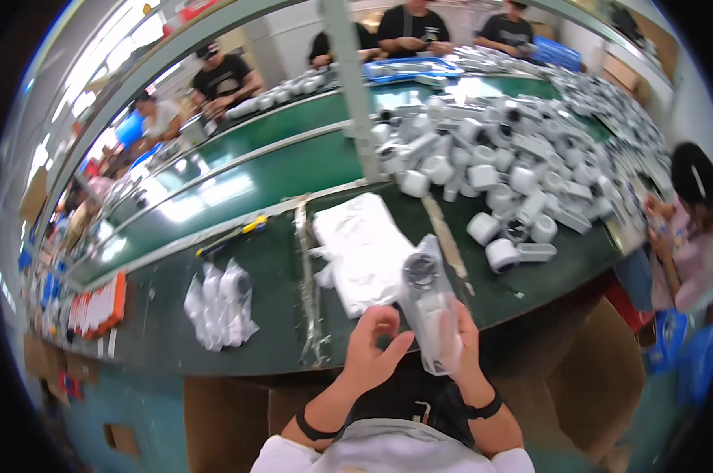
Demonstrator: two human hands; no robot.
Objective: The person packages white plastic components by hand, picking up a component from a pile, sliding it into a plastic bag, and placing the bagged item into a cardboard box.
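Note:
My right hand (464, 351) is closed round a pale plastic part in a clear bag (429, 307), held upright just off the table's near edge. Through the film its upper end looks round and dark inside; the lower end is light. My left hand (375, 347) is beside it with nothing in it, thumb and curled fingers apart. Beyond my hands lies a stack of white plastic bags (360, 244), its top sheets crumpled. Left of the stack are several bagged white parts (221, 306) lying side by side.
A large heap of loose white-grey parts (522, 165) covers the table's right side. A yellow-and-black cutter (232, 235) and an orange-edged stack of papers (96, 306) lie to the left. A metal post (347, 87) stands beyond the bags. Open cardboard boxes (593, 378) sit below; co-workers surround the line.

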